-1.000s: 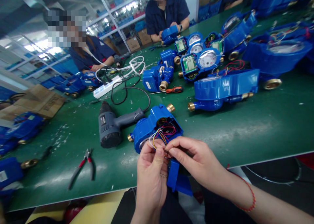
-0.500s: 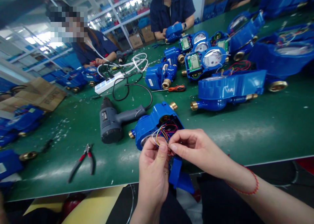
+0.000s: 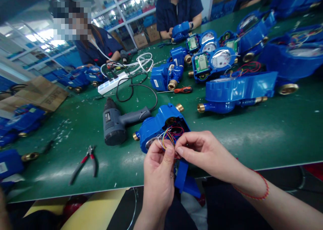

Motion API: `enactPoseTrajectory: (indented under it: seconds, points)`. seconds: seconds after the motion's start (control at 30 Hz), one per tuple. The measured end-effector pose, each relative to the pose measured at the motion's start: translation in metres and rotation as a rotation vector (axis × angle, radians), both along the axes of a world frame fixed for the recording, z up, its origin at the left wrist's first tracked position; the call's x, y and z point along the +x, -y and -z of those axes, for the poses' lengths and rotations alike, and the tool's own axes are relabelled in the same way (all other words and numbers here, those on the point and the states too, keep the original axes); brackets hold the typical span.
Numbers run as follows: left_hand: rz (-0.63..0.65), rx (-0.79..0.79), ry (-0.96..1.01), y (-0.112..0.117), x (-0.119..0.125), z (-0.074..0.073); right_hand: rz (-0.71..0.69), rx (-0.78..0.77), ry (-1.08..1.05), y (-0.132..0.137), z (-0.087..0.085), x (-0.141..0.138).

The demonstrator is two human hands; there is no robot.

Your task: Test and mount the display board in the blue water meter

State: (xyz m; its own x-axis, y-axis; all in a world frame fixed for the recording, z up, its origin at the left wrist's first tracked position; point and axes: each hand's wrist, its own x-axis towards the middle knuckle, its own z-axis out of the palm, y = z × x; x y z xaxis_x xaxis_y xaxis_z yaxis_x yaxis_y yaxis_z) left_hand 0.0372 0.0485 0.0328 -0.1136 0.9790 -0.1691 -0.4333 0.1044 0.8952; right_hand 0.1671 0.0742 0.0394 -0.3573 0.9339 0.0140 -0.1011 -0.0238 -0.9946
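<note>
A blue water meter (image 3: pixel 161 117) with brass pipe ends lies at the table's front edge, its housing open. Thin coloured wires (image 3: pixel 167 134), yellow, white, red and dark, come out of it towards my fingers. My left hand (image 3: pixel 159 167) pinches these wires between thumb and fingers. Close against it, my right hand (image 3: pixel 202 151) is closed in a pinch at the wire ends; the fingertips hide exactly what it grips. Below my hands a blue flap (image 3: pixel 182 176) hangs past the table edge.
Left of the meter lies a grey heat gun (image 3: pixel 114 124), with cutting pliers (image 3: pixel 87 162) nearer the edge. Behind are a screwdriver (image 3: pixel 183 89), a white power strip (image 3: pixel 112 83) and several more blue meters (image 3: pixel 227 92) on the green table (image 3: pixel 252 132). Two people (image 3: pixel 179 8) sit across.
Both hands keep their pinch on the wires, with only slight finger movement. The whole view has shifted a little. Across the table, the left person's hands have moved slightly.
</note>
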Motion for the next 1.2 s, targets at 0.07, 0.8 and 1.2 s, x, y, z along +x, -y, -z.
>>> enactPoseTrajectory:
  seconds: [0.07, 0.8, 1.2]
  points:
    - [0.000, -0.003, -0.003, 0.0004, 0.0002, -0.0001, 0.001, 0.003, -0.005, -0.0001, 0.0013, -0.0001]
    - [0.042, 0.017, 0.024, 0.0004, 0.0018, 0.0018, -0.008, -0.055, -0.059, -0.0005, 0.0013, -0.0023]
    - [0.044, 0.024, -0.035, 0.0016, -0.0017, 0.0036, -0.027, -0.096, -0.053, -0.0018, -0.0047, -0.0012]
